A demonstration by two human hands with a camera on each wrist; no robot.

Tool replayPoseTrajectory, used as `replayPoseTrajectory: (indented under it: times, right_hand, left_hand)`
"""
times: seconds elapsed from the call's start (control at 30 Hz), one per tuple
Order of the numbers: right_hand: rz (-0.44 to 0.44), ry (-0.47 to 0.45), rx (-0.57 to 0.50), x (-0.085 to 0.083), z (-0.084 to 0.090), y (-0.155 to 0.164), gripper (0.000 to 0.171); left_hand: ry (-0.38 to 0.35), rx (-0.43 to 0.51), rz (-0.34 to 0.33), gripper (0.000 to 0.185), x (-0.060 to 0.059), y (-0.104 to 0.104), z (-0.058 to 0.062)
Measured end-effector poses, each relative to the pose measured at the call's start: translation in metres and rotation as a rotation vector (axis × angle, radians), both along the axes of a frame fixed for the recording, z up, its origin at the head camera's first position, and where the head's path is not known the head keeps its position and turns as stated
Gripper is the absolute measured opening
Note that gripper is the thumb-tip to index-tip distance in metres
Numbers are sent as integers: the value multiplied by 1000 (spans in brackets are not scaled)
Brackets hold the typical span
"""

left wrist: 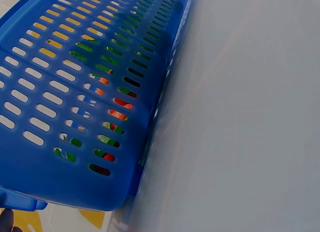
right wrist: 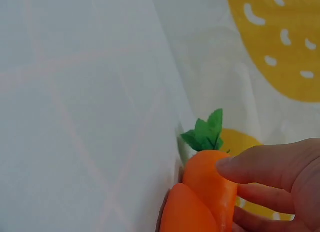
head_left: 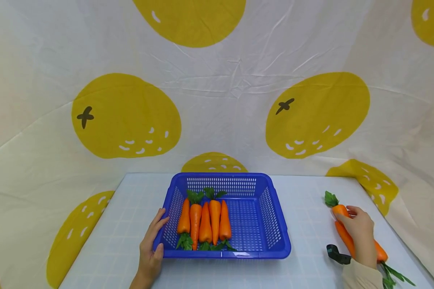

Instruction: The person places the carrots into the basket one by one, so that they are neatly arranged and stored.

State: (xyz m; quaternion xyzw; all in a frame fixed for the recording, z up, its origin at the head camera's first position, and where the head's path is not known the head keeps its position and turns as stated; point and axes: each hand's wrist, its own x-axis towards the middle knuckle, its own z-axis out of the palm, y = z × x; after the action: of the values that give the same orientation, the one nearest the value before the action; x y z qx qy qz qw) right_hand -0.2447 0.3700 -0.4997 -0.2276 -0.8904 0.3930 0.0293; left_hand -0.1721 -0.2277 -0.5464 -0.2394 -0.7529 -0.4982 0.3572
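Blue slotted plastic basket [head_left: 222, 254]: one, containing five tapered, green-leaved orange carrots [head_left: 205, 229]
Counter [head_left: 305, 200]: two more carrots [head_left: 343, 237]
Right hand [head_left: 360, 226]: fingers grasping one
Left hand [head_left: 150, 249]: fingers released, touching basket

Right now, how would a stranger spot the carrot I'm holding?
Right of the blue basket, on the pale table, your right hand pinches a carrot by its thick end. Its leaves point away from you; those of the neighbouring carrot point toward you.

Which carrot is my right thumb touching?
The carrot outside the blue basket with leaves pointing away from you; the adjacent carrot has leaves toward you; the others are inside.
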Motion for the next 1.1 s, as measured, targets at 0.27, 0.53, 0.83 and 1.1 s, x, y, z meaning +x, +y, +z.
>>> replayPoseTrajectory:
  times: [0.27, 0.53, 0.83, 1.1]
  right_hand:
    - [-33, -13, -23, -3, -1, -4, 66]
    - [-37, -19, -11, -3, 0, -9, 68]
    - [-56, -1, -3, -2, 1, -10, 66]
    - [-75, 38, -46, -1, 9, -11, 67]
  left_hand:
    - [-7, 5, 4, 46, 1, 1, 3]
    - [-20, 2, 10, 46, 2, 1, 5]
    - [-39, 0, 12, 47, 2, 1, 3]
    - [-39, -4, 22, 47, 3, 2, 5]
